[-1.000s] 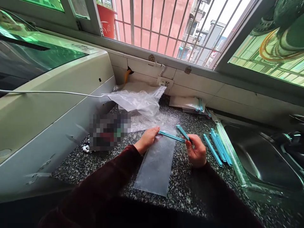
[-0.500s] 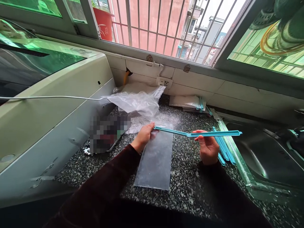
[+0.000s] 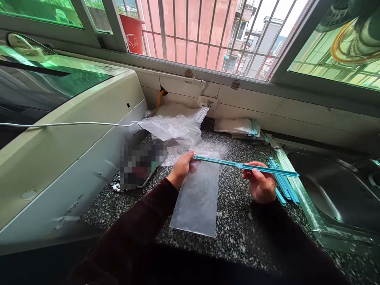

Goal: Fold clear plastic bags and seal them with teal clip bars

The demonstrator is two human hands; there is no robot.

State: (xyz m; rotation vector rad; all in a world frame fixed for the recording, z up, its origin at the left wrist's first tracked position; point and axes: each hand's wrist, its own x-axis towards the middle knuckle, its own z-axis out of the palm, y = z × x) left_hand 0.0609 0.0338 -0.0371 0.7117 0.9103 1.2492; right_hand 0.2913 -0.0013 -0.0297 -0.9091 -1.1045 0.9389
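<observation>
A blue hinged bag sealing clip is stretched out nearly straight between my hands, its joint near the middle. My left hand pinches the clip's left end. My right hand grips the other half, thumb in front and fingers behind. Below the clip, a clear flat plastic bag lies on the speckled counter. Its upper part passes behind the clip and my left fingers; whether my left hand also holds the bag is hidden. Several more blue clips lie just beyond my right hand.
Crumpled clear plastic and a blurred-out dark object lie at left, beside a large pale appliance with a white cable. Filled, clipped bags rest against the tiled wall. A metal sink is at right.
The clip was bent at its joint and is now almost straight, its right half tilted down to the right. The view has shifted slightly; both hands keep their hold.
</observation>
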